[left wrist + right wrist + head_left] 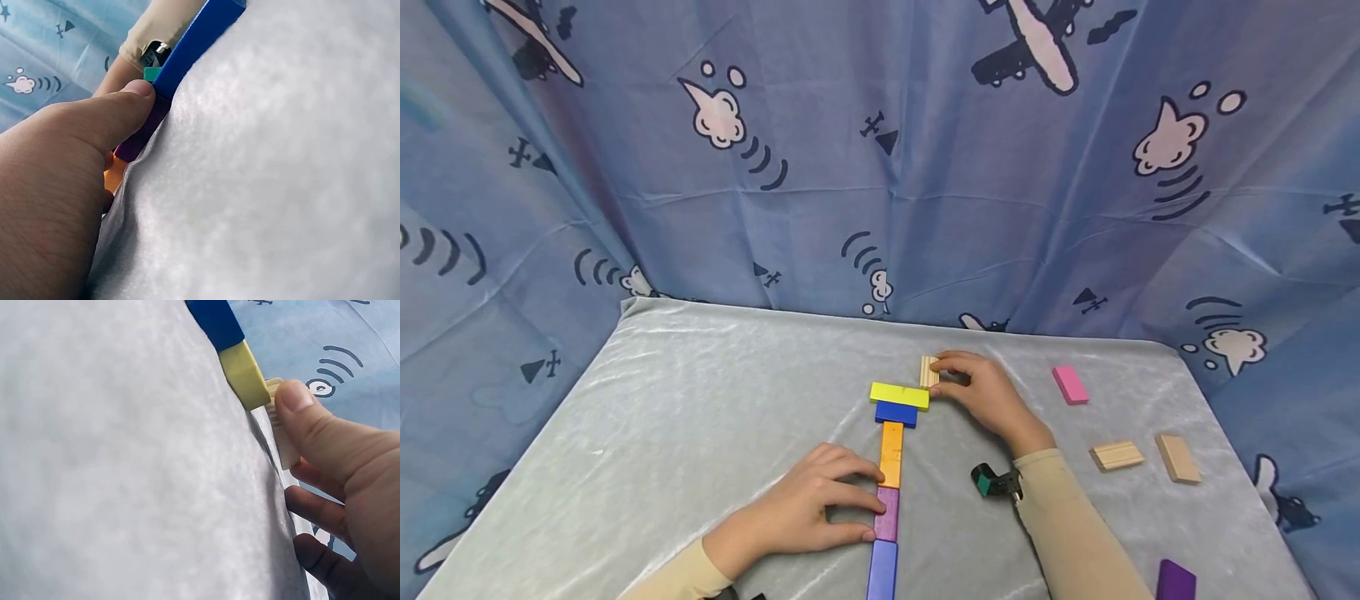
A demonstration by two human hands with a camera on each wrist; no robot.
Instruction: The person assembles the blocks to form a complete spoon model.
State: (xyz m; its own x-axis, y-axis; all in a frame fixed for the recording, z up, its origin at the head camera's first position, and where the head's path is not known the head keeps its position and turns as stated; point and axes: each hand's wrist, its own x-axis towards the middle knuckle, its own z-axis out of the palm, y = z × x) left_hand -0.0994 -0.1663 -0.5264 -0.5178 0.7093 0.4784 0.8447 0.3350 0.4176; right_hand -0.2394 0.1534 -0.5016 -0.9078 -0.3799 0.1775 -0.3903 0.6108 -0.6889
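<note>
My right hand (992, 398) pinches a natural wooden block (928, 372) between thumb and fingers at the far end of a row of blocks. That block stands against a yellow-green block (899, 395), which lies crosswise beyond a dark blue block (896, 412). Nearer along the row come an orange block (891, 454), a purple block (887, 512) and a lighter blue block (882, 570). My left hand (808, 504) rests its fingertips on the purple and orange blocks, fingers fairly straight. In the right wrist view the thumb presses the wooden block (282, 434) near the yellow-green one.
To the right lie a pink block (1071, 385), two wooden blocks (1117, 456) and a dark purple block (1176, 581). A grey cloth (700, 400) covers the table, and a blue patterned curtain (820, 167) hangs behind its far edge.
</note>
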